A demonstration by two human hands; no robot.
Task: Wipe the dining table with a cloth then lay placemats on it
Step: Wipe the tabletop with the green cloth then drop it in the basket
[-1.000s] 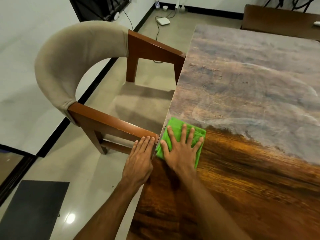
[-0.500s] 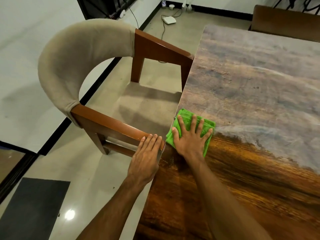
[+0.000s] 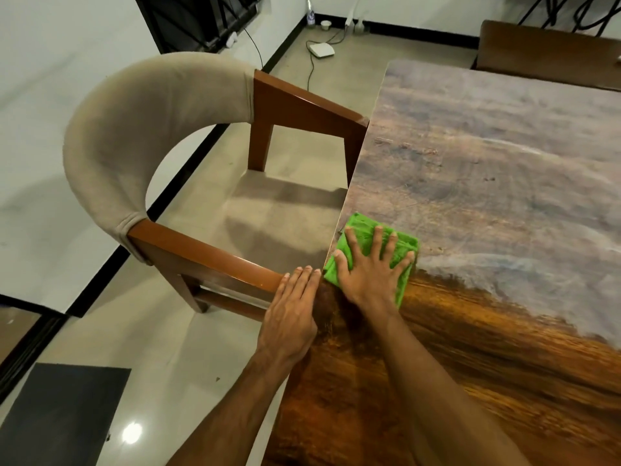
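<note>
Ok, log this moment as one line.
stage: wiping | right hand: flat on green cloth at table edge | left hand: flat on chair armrest | surface: near part glossy, far part hazy

Beside my left grip [image 3: 289, 317] stands a brown wooden armchair [image 3: 141, 136] with curved beige padded back, on pale glossy floor [image 3: 151, 348]; white walls [image 3: 40, 79], black skirting [image 3: 97, 284].

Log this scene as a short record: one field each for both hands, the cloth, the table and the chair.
right hand: flat on the cloth, fingers spread
left hand: flat, fingers straight, at the table's left edge, fingertips at the end of the chair arm
cloth: green, folded, on the table at its left edge
table: wood; near part dark and glossy, far part dull with a grey haze
chair: beige padded back, wooden arms, drawn up to the table's left edge
</note>
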